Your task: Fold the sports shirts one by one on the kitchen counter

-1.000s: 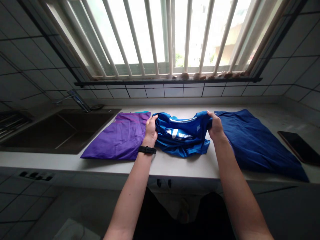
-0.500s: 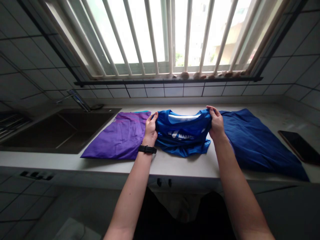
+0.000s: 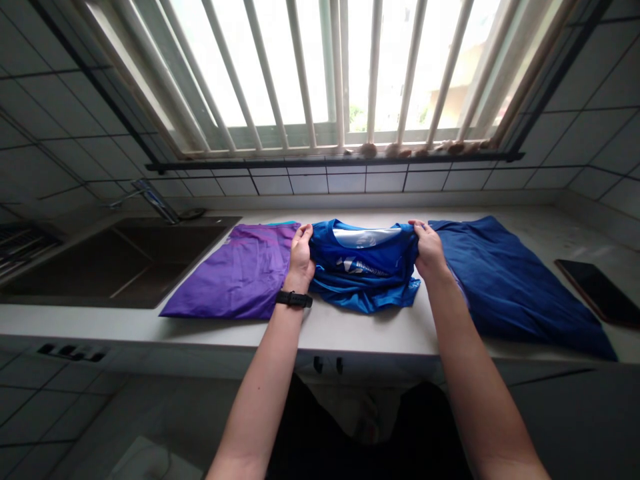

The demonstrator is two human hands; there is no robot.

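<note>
Left hand: fingers closed on one shoulder of a blue T-shirt; black watch on the wrist.
Right hand: fingers closed on the other shoulder.
T-shirt: on the white tabletop, collar toward the window.
Neighbours: folded purple shirt just left, dark blue shirt just right.
</note>
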